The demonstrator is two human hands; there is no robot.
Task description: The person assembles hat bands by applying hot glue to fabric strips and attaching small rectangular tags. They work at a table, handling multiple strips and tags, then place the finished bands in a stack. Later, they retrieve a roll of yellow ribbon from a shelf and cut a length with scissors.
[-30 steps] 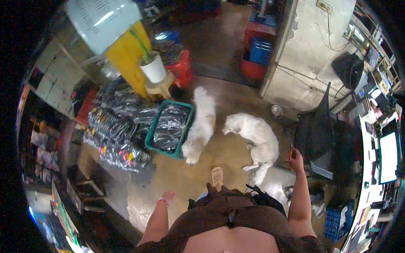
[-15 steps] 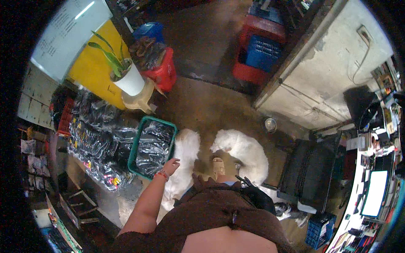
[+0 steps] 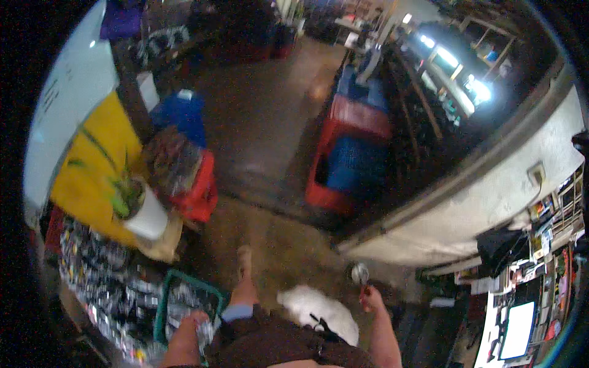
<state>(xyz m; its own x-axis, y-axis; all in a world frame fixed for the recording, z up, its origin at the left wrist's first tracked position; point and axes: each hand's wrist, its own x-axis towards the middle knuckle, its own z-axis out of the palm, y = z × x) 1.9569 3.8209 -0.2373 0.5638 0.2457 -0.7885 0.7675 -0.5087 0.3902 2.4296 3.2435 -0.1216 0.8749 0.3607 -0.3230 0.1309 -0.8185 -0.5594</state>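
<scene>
My left hand (image 3: 196, 318) hangs at the near right part of a green plastic basket (image 3: 195, 281) of dark items in clear plastic. Motion blurs its fingers, so whether it touches the basket cannot be told. Out to the right, my right hand (image 3: 372, 300) appears just below a shiny round metal bowl (image 3: 359, 272) on the floor. Something reddish shows at its fingers, too smeared to name. A white furry animal (image 3: 320, 310) lies between my arms, close to my legs. One sandalled foot (image 3: 245, 260) is stretched forward beside the basket.
Left of the basket lie many plastic-wrapped packs (image 3: 92, 276). Beyond them stand a white plant pot (image 3: 147, 214) and a red bin (image 3: 205, 193). Ahead, a doorway has a raised sill, with red and blue crates (image 3: 350, 168) at its right. A desk with a lit screen (image 3: 517, 331) is at right.
My view has tilted up and shifted forward, and a foot has stepped out. My right hand has come into view. The white animal beside the basket is no longer visible.
</scene>
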